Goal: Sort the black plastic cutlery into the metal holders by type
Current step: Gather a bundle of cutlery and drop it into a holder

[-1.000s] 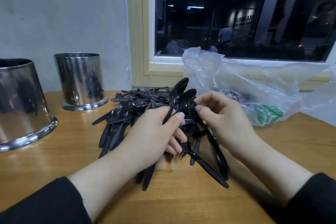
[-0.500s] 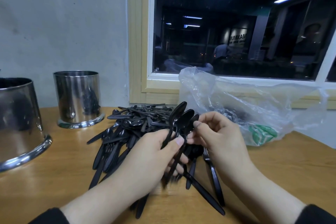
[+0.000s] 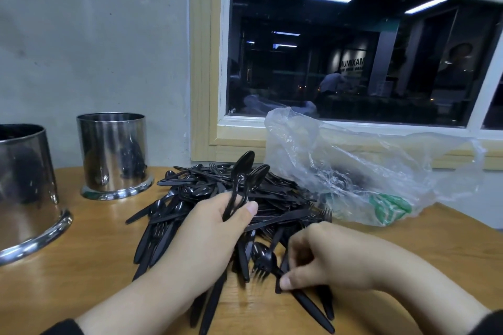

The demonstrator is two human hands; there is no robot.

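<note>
A heap of black plastic cutlery (image 3: 196,193) lies mid-table, with spoons, forks and knives tangled together. My left hand (image 3: 212,231) grips a small bunch of black spoons (image 3: 245,171), bowls pointing up above the heap. My right hand (image 3: 326,258) is low at the heap's near right edge, thumb and fingers pinching a black piece (image 3: 280,277) beside a fork (image 3: 265,264) lying on the wood. Two metal holders stand at the left: a far one (image 3: 113,155) by the wall and a near, larger one (image 3: 24,190) at the frame edge.
A crumpled clear plastic bag (image 3: 353,171) with green print lies behind the heap on the right, under a dark window. The grey wall closes off the back. Bare wooden table (image 3: 81,266) stretches between the holders and my left arm.
My right hand has let go of the raised spoons and dropped to the heap's near right edge, pinching a piece there. My left hand still holds the spoons. The camera tilted up.
</note>
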